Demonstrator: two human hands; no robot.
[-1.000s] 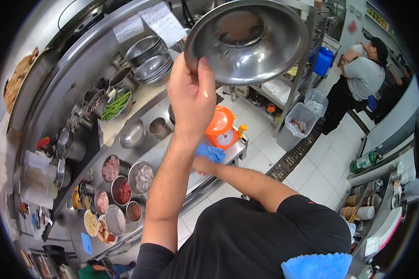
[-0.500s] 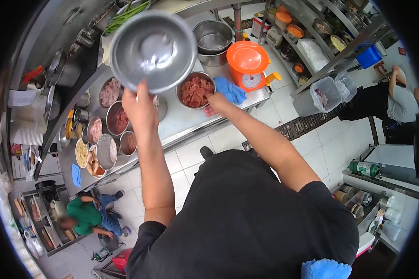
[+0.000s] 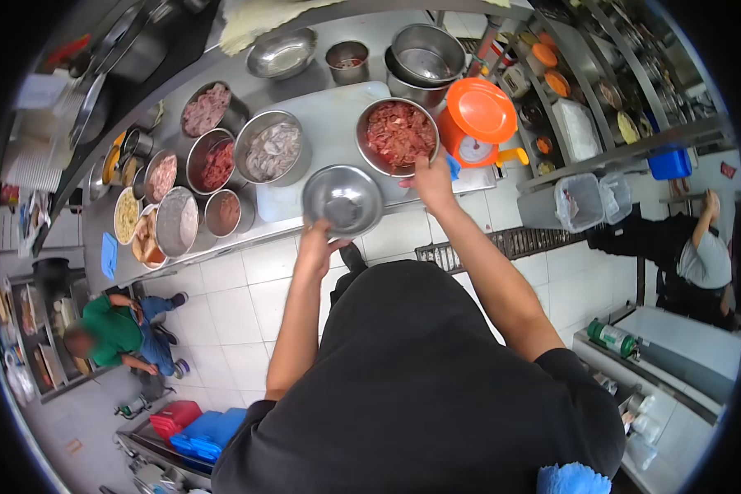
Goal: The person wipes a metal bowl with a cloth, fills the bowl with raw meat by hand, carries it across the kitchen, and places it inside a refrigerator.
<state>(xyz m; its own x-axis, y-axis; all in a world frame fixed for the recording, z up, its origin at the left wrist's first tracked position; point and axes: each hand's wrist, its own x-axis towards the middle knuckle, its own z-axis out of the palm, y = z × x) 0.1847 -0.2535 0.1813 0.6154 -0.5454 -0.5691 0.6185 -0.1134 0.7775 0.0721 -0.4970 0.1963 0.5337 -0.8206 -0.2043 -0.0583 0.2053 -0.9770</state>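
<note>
My left hand [image 3: 315, 249] grips the near rim of an empty shiny metal bowl [image 3: 343, 202], held at the counter's front edge. My right hand [image 3: 431, 183] is closed on the near right rim of a steel bowl [image 3: 364, 155] filled with cut red meat [image 3: 398, 134]. That bowl is over the right part of a pale cutting board [image 3: 325, 123]. Left of the board, a deep steel pot [image 3: 305, 160] contains pale grey strips [image 3: 273, 151]. An orange kitchen scale [image 3: 482, 111] stands just right of the meat bowl, with a blue cloth [image 3: 453, 167] partly hidden by my hand.
Several steel containers of meat crowd the counter's left, including a pot of red meat [image 3: 214, 165]. Stacked pots [image 3: 426, 56] and a shallow metal bowl [image 3: 281, 53] stand at the back. One person in a green shirt [image 3: 117, 339] is at left; another person [image 3: 704, 259] stands far right.
The empty bowl has come down in my left hand from high over the counter to its front edge. My view has shifted, uncovering the cutting board and the pot of grey strips.
</note>
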